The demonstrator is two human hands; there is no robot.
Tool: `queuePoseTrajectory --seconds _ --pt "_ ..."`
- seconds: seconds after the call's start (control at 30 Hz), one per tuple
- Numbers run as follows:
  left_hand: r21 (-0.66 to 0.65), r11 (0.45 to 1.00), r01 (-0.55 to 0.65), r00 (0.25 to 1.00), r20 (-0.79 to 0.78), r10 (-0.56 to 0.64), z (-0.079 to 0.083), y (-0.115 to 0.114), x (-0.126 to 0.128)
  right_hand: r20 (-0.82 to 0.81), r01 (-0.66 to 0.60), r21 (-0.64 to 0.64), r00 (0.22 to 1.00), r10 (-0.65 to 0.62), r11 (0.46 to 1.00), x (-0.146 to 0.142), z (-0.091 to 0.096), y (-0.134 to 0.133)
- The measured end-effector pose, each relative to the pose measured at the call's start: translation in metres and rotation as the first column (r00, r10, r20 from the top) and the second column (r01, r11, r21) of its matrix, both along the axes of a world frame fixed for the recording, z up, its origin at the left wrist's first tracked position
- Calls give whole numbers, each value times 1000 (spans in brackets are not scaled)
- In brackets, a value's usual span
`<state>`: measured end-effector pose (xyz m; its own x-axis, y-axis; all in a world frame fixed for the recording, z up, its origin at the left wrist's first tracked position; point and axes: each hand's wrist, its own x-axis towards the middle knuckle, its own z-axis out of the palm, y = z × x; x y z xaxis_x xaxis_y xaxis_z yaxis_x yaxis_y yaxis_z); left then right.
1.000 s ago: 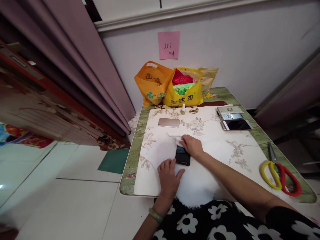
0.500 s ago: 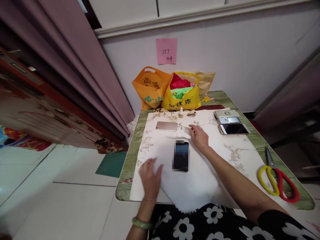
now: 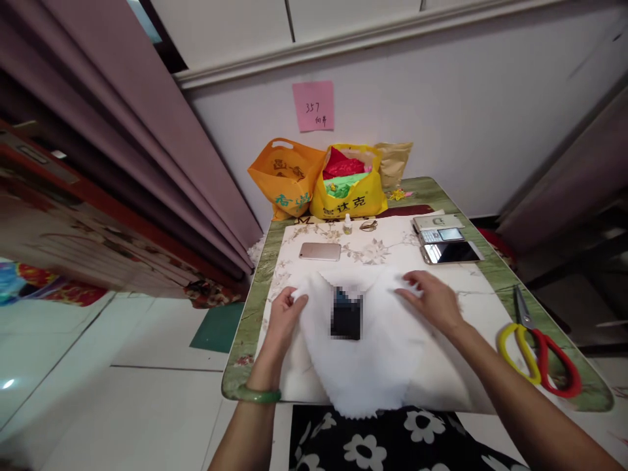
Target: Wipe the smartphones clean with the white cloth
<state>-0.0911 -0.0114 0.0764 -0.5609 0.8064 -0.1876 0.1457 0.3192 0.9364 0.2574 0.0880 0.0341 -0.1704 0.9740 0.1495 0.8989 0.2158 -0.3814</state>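
Note:
A white cloth [image 3: 373, 366] with a zigzag edge lies in front of me, its two far corners raised. Pinched in my left hand [image 3: 282, 320] is the cloth's left corner. My right hand [image 3: 434, 301] holds the opposite corner between thumb and fingers. In the middle of the cloth rests a dark phone [image 3: 346, 322], its surface blurred by pixelation and its top edge partly covered by cloth. Beyond the cloth, a rose-gold phone [image 3: 320, 251] lies face down.
A small bottle [image 3: 348, 224] and a thin hair-tie-like item [image 3: 368, 226] lie farther back. Several phones [image 3: 444, 242] sit at the right. Scissors [image 3: 537, 353] with yellow and red handles lie near the right edge. Orange [image 3: 289, 173] and yellow bags [image 3: 348, 196] stand against the wall.
Both hands have moved onto the cloth and taken its corners. The far edge is lifted and drawn toward me, partly over the dark phone. The camera view has shifted slightly.

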Motion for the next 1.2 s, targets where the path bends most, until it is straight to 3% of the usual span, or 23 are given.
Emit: queuePoseTrajectory --seconds 0.07,0.17,0.3,0.4,0.43,0.5,0.53,0.57,0.6,0.67,0.7,0.77,0.83,0.87,0.93,1.07,1.13,1.2 --pt "61 995 73 978 189 -83 7 4 18 -192 -184 -67 967 168 981 -36 3 -1" --pt "132 987 95 931 338 -135 15 5 34 -321 -300 -146 916 241 943 -89 -2 5" --pt "177 980 88 919 366 -148 15 6 52 -459 -262 -154 873 166 953 -118 -17 34" --pt "168 953 254 913 283 -293 2 6 77 -547 -120 -161 837 13 980 -106 -21 62" --pt "149 923 355 896 226 -382 -5 6 86 -581 -57 -164 813 -50 985 -97 -20 68" --pt "53 786 616 780 99 -618 -17 2 101 -640 69 -167 751 -161 984 -77 -17 71" --pt "19 715 699 715 24 -699 -22 0 106 -664 115 -166 721 -197 979 -67 -16 68" --pt "5 678 735 676 -78 -732 -26 -1 108 -679 136 -162 703 -210 977 -58 -14 61" --pt "6 679 734 666 -204 -718 -30 -3 107 -685 132 -153 701 -202 979 -51 -14 52" --pt "22 750 661 664 -483 -571 -38 -2 102 -636 26 -106 767 -87 994 -44 -15 31" --pt "2 777 630 623 -599 -503 -42 0 99 -587 -40 -79 810 -14 996 -44 -17 21" --pt "-127 772 623 455 -744 -489 -51 7 94 -494 -162 -51 862 116 986 -50 -23 3" --pt "-283 727 626 292 -779 -555 -60 13 91 -441 -220 -51 880 176 974 -59 -29 -7" --pt "-337 721 606 249 -780 -574 -64 16 90 -425 -229 -54 886 185 972 -64 -33 -10" --pt "-387 771 506 248 -791 -560 -70 17 87 -412 -221 -54 893 180 974 -68 -38 -13" --pt "-370 890 265 318 -838 -443 -77 9 86 -446 -220 -55 878 173 974 -67 -45 -12" --pt "-355 886 298 282 -854 -437 -78 6 91 -441 -220 -57 881 173 974 -66 -46 -12" --pt "-359 819 447 204 -850 -485 -78 8 97 -423 -218 -54 889 176 974 -66 -46 -12"
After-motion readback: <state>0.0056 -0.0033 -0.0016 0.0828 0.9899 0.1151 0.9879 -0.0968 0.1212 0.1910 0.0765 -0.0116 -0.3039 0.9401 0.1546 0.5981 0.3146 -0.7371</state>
